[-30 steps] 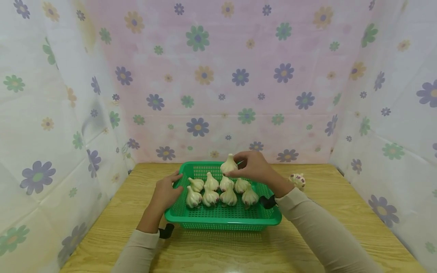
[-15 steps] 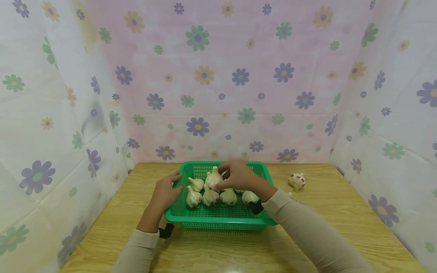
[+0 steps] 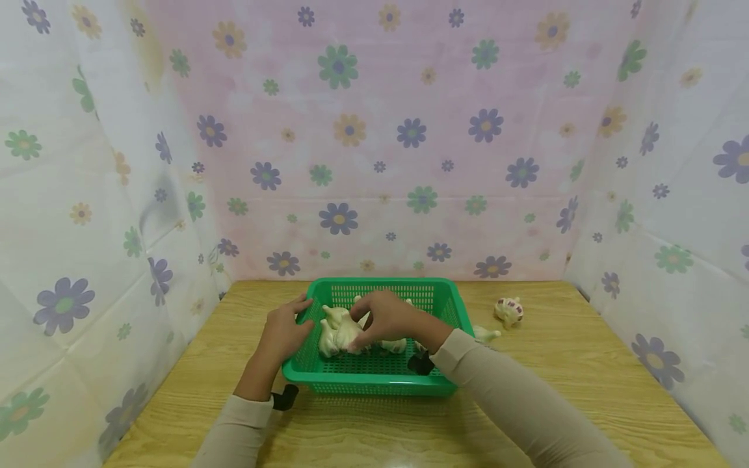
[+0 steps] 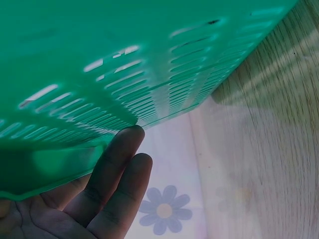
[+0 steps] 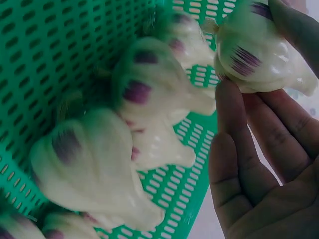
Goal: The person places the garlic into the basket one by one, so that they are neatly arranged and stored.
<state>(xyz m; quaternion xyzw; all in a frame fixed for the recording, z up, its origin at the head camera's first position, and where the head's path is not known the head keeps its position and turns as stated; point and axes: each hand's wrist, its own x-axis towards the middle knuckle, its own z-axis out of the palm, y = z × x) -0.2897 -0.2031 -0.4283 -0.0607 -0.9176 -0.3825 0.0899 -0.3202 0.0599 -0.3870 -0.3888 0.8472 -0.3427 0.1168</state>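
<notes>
My right hand (image 3: 386,318) pinches a pale garlic bulb (image 5: 254,55) with purple patches, low over the left part of a green plastic basket (image 3: 383,377). In the head view this held bulb overlaps another garlic bulb (image 3: 328,339) at the basket's left side. More bulbs lie inside, partly hidden by my right hand; the right wrist view shows a large garlic bulb (image 5: 94,164) among several. My left hand (image 3: 285,330) holds the basket's left rim, its thumb over the rim and its fingers (image 4: 119,199) along the outer slotted wall.
Right of the basket, a purple-marked garlic bulb (image 3: 509,312) lies on the wooden table (image 3: 351,435), and a second bulb (image 3: 486,334) shows between the basket and my right sleeve. Flower-patterned cloth (image 3: 380,162) rises behind and at both sides.
My right hand has carried the garlic bulb left and down, from above the basket's back to its left part. The second bulb on the table has come out from behind my arm. My left hand stays put.
</notes>
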